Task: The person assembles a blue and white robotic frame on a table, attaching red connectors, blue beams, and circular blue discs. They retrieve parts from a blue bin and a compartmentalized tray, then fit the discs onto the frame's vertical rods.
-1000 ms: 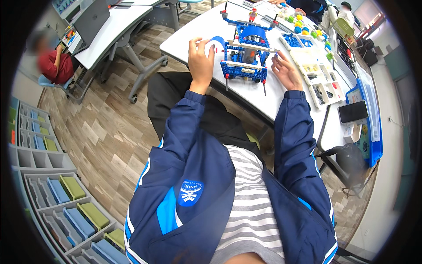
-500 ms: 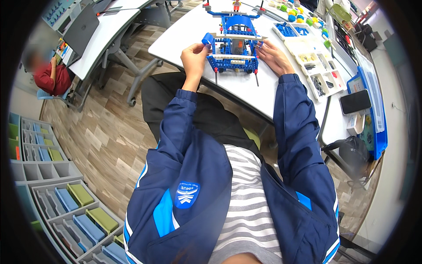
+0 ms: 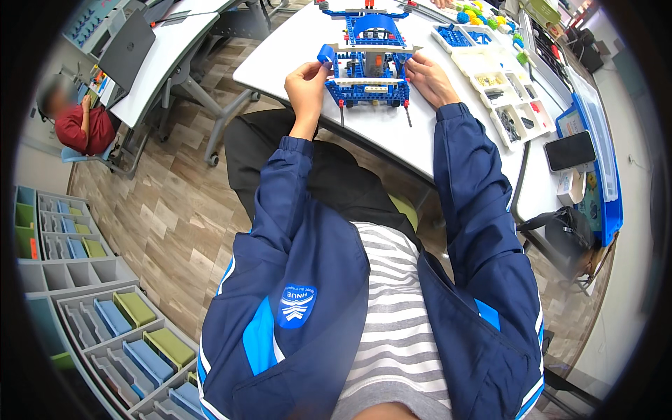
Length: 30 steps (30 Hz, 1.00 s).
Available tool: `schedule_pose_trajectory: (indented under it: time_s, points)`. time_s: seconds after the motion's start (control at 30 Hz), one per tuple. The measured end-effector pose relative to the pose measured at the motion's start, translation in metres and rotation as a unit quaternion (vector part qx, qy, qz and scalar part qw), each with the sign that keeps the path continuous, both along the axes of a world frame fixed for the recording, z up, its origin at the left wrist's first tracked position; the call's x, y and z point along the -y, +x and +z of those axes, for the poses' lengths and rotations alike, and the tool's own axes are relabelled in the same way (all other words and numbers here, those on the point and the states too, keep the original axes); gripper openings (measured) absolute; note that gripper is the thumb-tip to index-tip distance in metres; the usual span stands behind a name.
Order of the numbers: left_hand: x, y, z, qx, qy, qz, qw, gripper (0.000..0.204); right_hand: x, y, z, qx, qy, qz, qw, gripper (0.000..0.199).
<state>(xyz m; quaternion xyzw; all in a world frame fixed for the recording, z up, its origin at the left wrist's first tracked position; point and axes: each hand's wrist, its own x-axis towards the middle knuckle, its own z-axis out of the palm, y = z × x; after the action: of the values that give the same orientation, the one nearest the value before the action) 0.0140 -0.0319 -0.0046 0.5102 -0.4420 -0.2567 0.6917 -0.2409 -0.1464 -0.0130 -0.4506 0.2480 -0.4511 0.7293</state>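
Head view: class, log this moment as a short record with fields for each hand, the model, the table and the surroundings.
Left hand: left hand pinches a small blue plastic piece at the model's left edge
Right hand: right hand rests against the model's right side
Model: blue and white plastic brick-built frame, standing on the table
Table: white tabletop; clear compartment tray of small parts to the right; black phone beyond it
Surroundings: wood-pattern floor; grey shelves with bins at left

One blue brick-built model (image 3: 369, 61) is standing on one white table (image 3: 294, 49). Two hands, left (image 3: 306, 82) and right (image 3: 428, 78), are flanking it. One compartmented parts tray (image 3: 500, 84), one dark phone (image 3: 572, 150) and one seated person (image 3: 80, 122) are showing.
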Motion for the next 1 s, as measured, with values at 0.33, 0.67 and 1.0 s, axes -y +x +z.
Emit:
schedule_pose_trajectory:
  time_s: [0.33,0.67,1.0]
  points:
    - [0.004,0.001,-0.007,0.013,-0.021,0.013,1.000,0.020,0.001,0.001,-0.002,0.016,0.007,-0.004,1.000,0.040]
    - [0.008,-0.002,-0.013,0.065,-0.038,0.053,0.996,0.018,0.000,0.002,0.001,0.005,-0.004,0.012,1.000,0.033]
    - [0.000,-0.009,-0.013,-0.024,-0.032,0.024,0.999,0.027,0.001,-0.001,0.000,0.032,0.014,0.007,0.999,0.024]
